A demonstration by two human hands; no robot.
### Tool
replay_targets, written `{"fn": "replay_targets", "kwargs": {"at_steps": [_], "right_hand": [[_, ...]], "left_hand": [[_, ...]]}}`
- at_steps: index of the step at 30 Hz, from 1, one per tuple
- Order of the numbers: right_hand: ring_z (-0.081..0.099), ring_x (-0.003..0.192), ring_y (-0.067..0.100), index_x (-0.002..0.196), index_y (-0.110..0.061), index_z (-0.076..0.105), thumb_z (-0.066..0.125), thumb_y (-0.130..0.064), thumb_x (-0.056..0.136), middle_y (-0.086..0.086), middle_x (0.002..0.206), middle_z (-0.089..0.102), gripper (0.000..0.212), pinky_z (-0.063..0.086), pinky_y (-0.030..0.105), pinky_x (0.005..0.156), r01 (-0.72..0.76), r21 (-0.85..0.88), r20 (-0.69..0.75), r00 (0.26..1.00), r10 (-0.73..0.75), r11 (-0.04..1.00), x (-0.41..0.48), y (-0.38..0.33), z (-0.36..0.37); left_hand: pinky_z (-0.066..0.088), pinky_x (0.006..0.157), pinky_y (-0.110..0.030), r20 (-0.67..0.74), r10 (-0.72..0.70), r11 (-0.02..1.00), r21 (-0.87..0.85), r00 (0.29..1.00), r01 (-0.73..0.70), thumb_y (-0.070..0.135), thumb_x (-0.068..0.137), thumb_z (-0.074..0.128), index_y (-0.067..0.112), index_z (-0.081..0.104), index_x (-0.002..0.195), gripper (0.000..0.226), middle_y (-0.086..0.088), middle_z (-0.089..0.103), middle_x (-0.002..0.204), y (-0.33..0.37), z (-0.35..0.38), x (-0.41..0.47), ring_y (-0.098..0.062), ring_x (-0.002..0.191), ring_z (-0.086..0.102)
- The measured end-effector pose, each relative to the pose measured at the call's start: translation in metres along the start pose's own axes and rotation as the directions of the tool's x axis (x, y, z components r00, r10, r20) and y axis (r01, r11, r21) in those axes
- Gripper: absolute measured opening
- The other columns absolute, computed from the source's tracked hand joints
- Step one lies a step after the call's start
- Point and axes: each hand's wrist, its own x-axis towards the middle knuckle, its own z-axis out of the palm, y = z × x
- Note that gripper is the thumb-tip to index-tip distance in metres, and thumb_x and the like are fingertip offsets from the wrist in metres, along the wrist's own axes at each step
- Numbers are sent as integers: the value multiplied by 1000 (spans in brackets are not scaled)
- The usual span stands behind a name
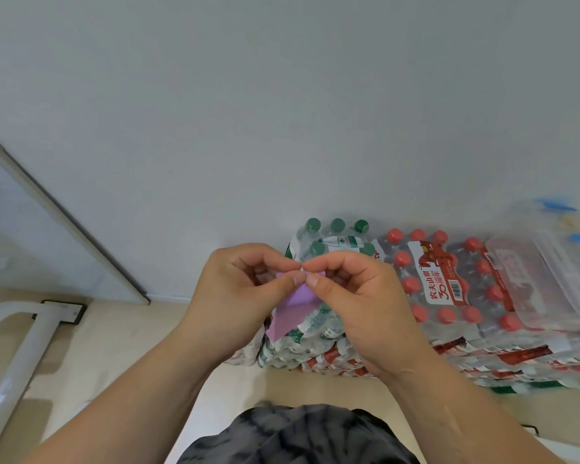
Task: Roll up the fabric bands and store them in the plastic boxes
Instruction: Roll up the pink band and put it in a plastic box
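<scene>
held up in front of the chest, the left hand [245, 289] and right hand [345, 289] pinch the top end of a thin, limp lilac fabric band [290, 313], likely light, best rolled from that pinched end.

The plastic boxes [546, 279] sit on the bottle packs [449, 296] at far right; both hands [245, 289] hold the band [292, 313] left of them.

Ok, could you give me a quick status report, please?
Left hand and right hand pinch purple fabric band, top edge. Tail hangs loose. Clear plastic box on wrapped bottle packs.
</scene>
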Motion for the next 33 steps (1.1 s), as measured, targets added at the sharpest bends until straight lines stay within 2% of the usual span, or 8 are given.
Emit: {"fn": "replay_targets", "kwargs": {"at_steps": [5,11,15,18,21,25,27,33], "right_hand": [[75,85,29,94,-9,76,68,-4,90,11,87,78,10,63,38,76,-14,36,-27,1000,15,999,-3,1,0],[70,77,12,91,-12,76,69,1,89,2,82,76,15,56,22,71,1,11,-25,1000,-1,1000,-6,3,2],[66,72,2,89,-9,74,70,4,87,-8,75,72,14,53,16,68,10,36,18,1000,-10,999,-8,3,6],[69,74,6,91,-8,74,69,2,87,-4,77,74,12,54,17,68,11,66,25,1000,-12,998,-10,1,7],[71,74,9,92,-8,75,69,-1,88,0,79,76,11,55,19,67,7,43,14,1000,-7,999,-9,1,7],[69,74,5,89,-12,75,71,1,86,-5,79,75,14,54,17,68,23,18,-10,1000,-22,1000,-9,2,6],[69,76,4,89,-12,75,71,2,86,-5,81,75,15,54,16,71,24,21,-13,1000,-23,1000,-9,1,5],[73,81,24,95,-17,76,70,-7,90,6,82,75,13,62,33,74,-20,18,-26,999,20,1000,-9,3,0]], "left_hand": [[56,71,-62,-5,59,998,22,998,-59,5,76,83,12,79,79,8,-18,73,79,2,-2,-3,-48,79,65],[56,78,-64,-11,31,999,-21,999,-31,13,74,82,18,80,87,15,-20,75,85,-1,-3,-11,-50,88,66],[56,65,-45,-26,-17,1000,-22,1000,17,-1,79,78,18,81,80,19,-18,75,86,-4,-6,-15,-41,87,67],[57,73,-50,-35,-23,1000,-21,999,23,-4,79,78,24,81,75,28,-23,74,88,-4,-7,-16,-45,92,66],[59,80,-45,-27,-19,1000,-13,999,18,-4,79,78,27,81,75,31,-20,75,87,-3,-6,-16,-42,93,67],[57,85,-54,-40,-39,997,-67,998,36,13,72,85,19,81,86,16,-20,76,89,-2,-4,-16,-41,92,70],[55,88,-56,-39,-34,998,-49,999,32,9,75,81,15,81,84,10,-20,75,88,-3,-2,-15,-43,95,67],[56,78,-61,-28,-11,1000,-9,1000,11,3,77,81,14,80,81,12,-21,74,83,-2,3,-9,-48,85,66]]}}
